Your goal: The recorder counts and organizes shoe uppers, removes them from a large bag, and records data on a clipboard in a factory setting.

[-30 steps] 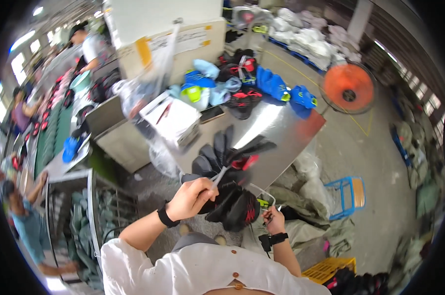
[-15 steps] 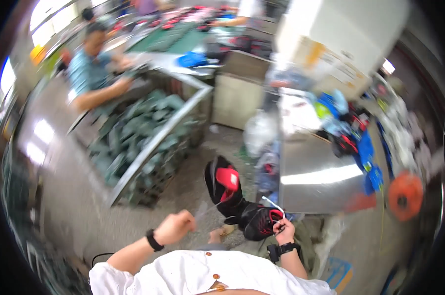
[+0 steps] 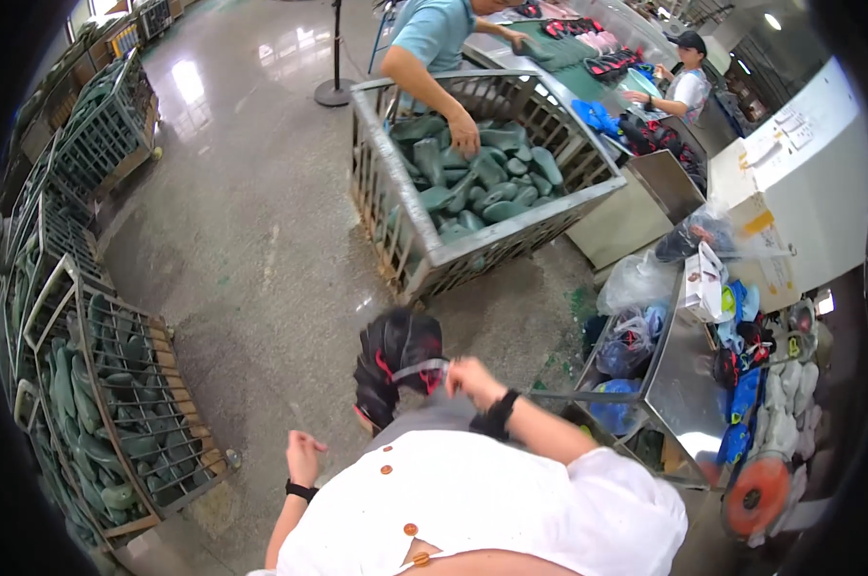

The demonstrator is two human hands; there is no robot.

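Note:
A bundle of black shoe uppers with red trim [image 3: 400,350] hangs in front of my legs, smeared by motion. Across its lower part runs a pale cord [image 3: 420,368] that leads to my right hand [image 3: 474,382]. The fingers of that hand are closed on the cord's end, to the right of the bundle. My left hand [image 3: 305,455] is lower and to the left, apart from the bundle. Its fingers are loosely bent, with nothing visible in them. Dark bands circle both wrists.
Ahead, a metal crate [image 3: 434,254] holds green shoe lasts; a co-worker's hand [image 3: 464,132] reaches into it. More last-filled racks [image 3: 155,413] line the left. At right are a steel table [image 3: 688,403], plastic bags, a carton [image 3: 765,230] and an orange disc [image 3: 757,499]. Another person works behind.
My view has swung left, bringing the left-hand racks into sight. The bundle has lifted and bunched before my legs. My right hand has risen with the cord; my left hand has dropped.

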